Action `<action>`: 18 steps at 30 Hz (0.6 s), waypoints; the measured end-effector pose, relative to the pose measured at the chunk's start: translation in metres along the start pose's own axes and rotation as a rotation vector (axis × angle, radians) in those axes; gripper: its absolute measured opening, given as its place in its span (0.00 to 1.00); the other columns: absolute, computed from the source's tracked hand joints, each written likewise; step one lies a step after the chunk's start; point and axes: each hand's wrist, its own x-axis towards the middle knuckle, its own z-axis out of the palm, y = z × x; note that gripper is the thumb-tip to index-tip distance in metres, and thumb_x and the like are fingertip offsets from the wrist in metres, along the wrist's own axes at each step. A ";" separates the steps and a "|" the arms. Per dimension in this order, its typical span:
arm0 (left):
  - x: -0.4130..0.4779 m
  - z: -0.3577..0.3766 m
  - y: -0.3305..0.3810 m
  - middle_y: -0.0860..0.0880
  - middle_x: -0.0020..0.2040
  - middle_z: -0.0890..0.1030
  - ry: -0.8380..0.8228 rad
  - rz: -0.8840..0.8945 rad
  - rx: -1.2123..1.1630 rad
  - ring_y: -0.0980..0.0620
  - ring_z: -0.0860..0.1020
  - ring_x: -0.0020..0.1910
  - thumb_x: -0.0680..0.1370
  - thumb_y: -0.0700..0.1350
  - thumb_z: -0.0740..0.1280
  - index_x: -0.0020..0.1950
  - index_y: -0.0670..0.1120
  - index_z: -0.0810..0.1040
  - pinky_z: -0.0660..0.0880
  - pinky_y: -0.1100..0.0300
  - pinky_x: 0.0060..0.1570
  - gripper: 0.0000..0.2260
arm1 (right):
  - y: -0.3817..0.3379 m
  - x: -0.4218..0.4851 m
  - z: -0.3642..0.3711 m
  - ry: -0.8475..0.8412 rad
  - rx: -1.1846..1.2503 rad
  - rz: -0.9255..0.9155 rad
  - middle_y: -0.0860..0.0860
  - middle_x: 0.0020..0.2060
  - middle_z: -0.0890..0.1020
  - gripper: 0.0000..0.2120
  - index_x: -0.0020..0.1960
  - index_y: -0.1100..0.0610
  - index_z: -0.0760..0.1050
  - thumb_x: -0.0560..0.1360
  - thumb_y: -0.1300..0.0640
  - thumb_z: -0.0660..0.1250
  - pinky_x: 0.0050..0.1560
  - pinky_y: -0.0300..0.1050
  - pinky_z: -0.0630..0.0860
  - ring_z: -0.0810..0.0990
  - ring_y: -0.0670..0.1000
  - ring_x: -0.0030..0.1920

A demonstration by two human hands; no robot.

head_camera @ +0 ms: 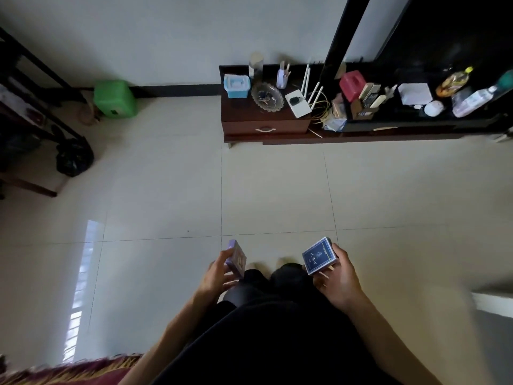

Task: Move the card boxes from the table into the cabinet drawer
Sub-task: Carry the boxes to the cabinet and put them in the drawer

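My left hand [218, 276] grips a light purple card box [236, 258], held on edge above the floor. A dark blue card box [319, 255] with a white design faces up in my right hand [340, 279]. Both hands are low in the view, in front of my dark-clothed legs. Across the tiled floor stands a low dark wooden cabinet [241, 112]. Its drawer [265, 128] with a pale curved handle is closed.
The cabinet top holds a blue plastic box [236, 86], a glass dish [267, 97], a white router [298, 102], a red box [351, 81] and bottles [472, 100]. A green stool [114, 98] and black bag [74, 157] sit at left. A white edge [492, 304] juts in at right.
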 end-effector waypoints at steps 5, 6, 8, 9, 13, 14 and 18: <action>0.032 0.019 0.061 0.38 0.59 0.81 0.002 0.020 0.036 0.43 0.82 0.49 0.78 0.57 0.62 0.66 0.41 0.74 0.78 0.53 0.48 0.24 | -0.051 0.030 0.027 -0.049 0.040 -0.001 0.58 0.47 0.88 0.26 0.57 0.56 0.83 0.73 0.36 0.70 0.41 0.48 0.76 0.88 0.57 0.42; 0.040 0.024 0.075 0.38 0.59 0.81 0.002 0.021 0.055 0.42 0.82 0.50 0.78 0.57 0.61 0.65 0.41 0.74 0.77 0.52 0.49 0.24 | -0.067 0.037 0.035 -0.047 0.041 -0.010 0.57 0.46 0.88 0.26 0.57 0.56 0.83 0.73 0.36 0.70 0.41 0.48 0.75 0.88 0.56 0.41; 0.055 0.037 0.103 0.39 0.59 0.80 0.038 0.025 0.085 0.42 0.81 0.51 0.78 0.57 0.61 0.64 0.42 0.74 0.77 0.52 0.51 0.22 | -0.105 0.050 0.046 -0.059 0.052 0.005 0.57 0.47 0.87 0.27 0.60 0.57 0.82 0.73 0.36 0.69 0.43 0.49 0.72 0.85 0.57 0.45; 0.064 0.045 0.119 0.39 0.58 0.80 0.060 0.021 0.093 0.42 0.81 0.50 0.78 0.57 0.62 0.63 0.43 0.75 0.77 0.52 0.51 0.21 | -0.127 0.061 0.050 -0.073 0.043 0.022 0.58 0.49 0.86 0.28 0.61 0.57 0.82 0.73 0.36 0.69 0.44 0.49 0.72 0.82 0.57 0.48; 0.073 0.058 0.150 0.39 0.46 0.81 0.061 -0.019 0.050 0.44 0.78 0.41 0.75 0.57 0.66 0.57 0.39 0.78 0.74 0.52 0.45 0.23 | -0.165 0.074 0.062 -0.100 0.066 0.031 0.60 0.54 0.85 0.29 0.62 0.58 0.81 0.73 0.37 0.69 0.42 0.49 0.74 0.81 0.62 0.55; 0.075 0.064 0.162 0.40 0.43 0.79 0.059 -0.018 0.032 0.45 0.76 0.39 0.74 0.57 0.66 0.56 0.38 0.78 0.71 0.53 0.42 0.24 | -0.176 0.078 0.066 -0.103 0.051 0.026 0.61 0.56 0.85 0.28 0.63 0.57 0.81 0.74 0.37 0.68 0.42 0.49 0.75 0.82 0.62 0.56; 0.094 0.074 0.214 0.42 0.41 0.79 0.080 0.006 -0.022 0.47 0.76 0.36 0.68 0.59 0.68 0.54 0.37 0.80 0.70 0.55 0.39 0.27 | -0.228 0.103 0.093 -0.097 -0.011 0.039 0.61 0.58 0.83 0.27 0.64 0.57 0.80 0.75 0.38 0.66 0.45 0.50 0.73 0.79 0.63 0.59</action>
